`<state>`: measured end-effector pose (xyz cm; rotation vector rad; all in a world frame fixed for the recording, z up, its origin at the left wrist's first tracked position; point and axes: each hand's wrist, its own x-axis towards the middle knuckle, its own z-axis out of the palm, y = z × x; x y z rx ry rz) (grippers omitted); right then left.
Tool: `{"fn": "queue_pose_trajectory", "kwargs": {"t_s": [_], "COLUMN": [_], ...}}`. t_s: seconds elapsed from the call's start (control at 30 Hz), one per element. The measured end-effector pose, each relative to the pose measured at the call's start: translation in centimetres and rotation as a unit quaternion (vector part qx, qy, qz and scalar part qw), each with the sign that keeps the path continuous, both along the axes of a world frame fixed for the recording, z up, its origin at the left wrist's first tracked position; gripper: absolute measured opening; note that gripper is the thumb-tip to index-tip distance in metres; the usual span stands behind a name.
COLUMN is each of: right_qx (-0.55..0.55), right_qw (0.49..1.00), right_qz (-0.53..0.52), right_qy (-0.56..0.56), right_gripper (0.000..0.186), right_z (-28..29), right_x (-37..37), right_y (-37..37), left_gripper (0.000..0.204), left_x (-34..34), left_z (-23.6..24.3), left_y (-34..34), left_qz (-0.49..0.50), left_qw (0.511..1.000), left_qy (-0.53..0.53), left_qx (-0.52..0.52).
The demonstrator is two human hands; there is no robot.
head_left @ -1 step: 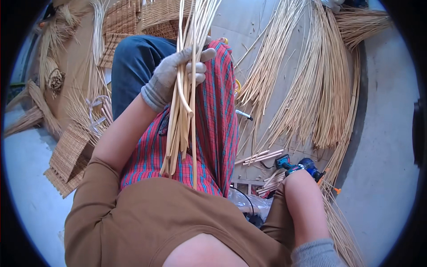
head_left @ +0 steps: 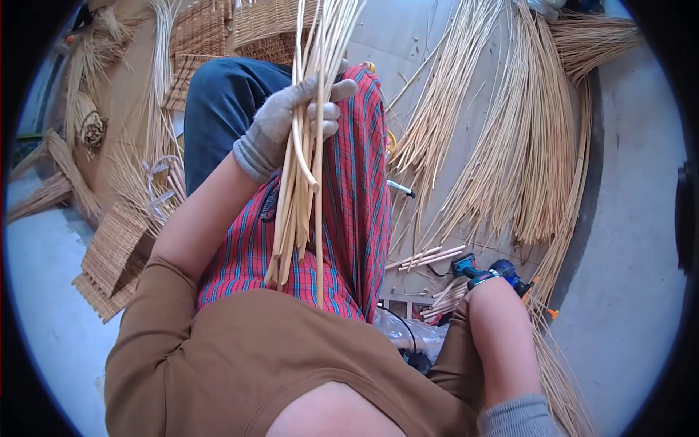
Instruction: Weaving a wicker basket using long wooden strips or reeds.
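Note:
In a grey knit glove, my left hand (head_left: pixel 280 120) is closed around a bundle of pale rattan canes (head_left: pixel 291 226). The bundle stands lengthwise over my lap, its cut ends toward my waist. One thicker cane (head_left: pixel 318 240) reaches lower than most of the others. A red plaid cloth (head_left: pixel 357 160) covers my lap and right leg beneath the canes. My right forearm (head_left: pixel 506 342) bends back toward the lower edge, where only a grey glove cuff shows. The right hand itself lies outside the picture, so what it holds is hidden.
Long bundles of thin canes (head_left: pixel 517 146) spread over the floor at the right. Teal and blue power tools (head_left: pixel 466 266) lie by my right elbow, near short cut sticks (head_left: pixel 429 256). Woven panels (head_left: pixel 113 244) and more cane bundles (head_left: pixel 91 131) are at the left.

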<state>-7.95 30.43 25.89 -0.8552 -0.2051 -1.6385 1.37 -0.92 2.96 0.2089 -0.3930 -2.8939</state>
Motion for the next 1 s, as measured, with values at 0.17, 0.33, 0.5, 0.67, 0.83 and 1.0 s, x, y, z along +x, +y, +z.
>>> {"fn": "queue_pose_trajectory", "kwargs": {"t_s": [0.17, 0.33, 0.5, 0.67, 0.83, 1.0], "right_qx": [0.015, 0.036, 0.052, 0.055, 0.055, 0.053], "right_qw": [1.000, 0.999, 0.996, 0.997, 0.996, 0.995], "right_qz": [-0.014, -0.023, -0.053, -0.053, -0.067, -0.077], "right_qy": [0.018, 0.023, 0.039, 0.033, 0.034, 0.029], "right_gripper": [0.015, 0.013, 0.011, 0.009, 0.008, 0.007], "right_z": [0.1, 0.0, -0.2, 0.0, -0.5, -1.0], "right_x": [-0.1, 0.2, 0.0, -0.3, -0.5, -1.0], "right_y": [-0.9, -0.9, -0.6, -0.8, -0.4, -0.5], "left_gripper": [0.050, 0.053, 0.059, 0.063, 0.060, 0.052], "left_x": [-0.5, -0.5, -0.7, -0.7, -0.9, -1.0], "left_z": [-0.4, -0.6, -0.4, -0.2, -0.1, 0.0], "left_y": [-0.2, -0.4, -0.5, -0.2, -0.1, -0.3], "left_qz": [-0.011, -0.007, -0.020, -0.001, 0.019, -0.020], "left_qw": [0.999, 0.999, 0.998, 0.999, 0.997, 0.999], "left_qy": [0.046, 0.047, 0.049, 0.031, -0.007, 0.044], "left_qx": [-0.012, 0.019, 0.020, -0.017, -0.073, -0.024]}}
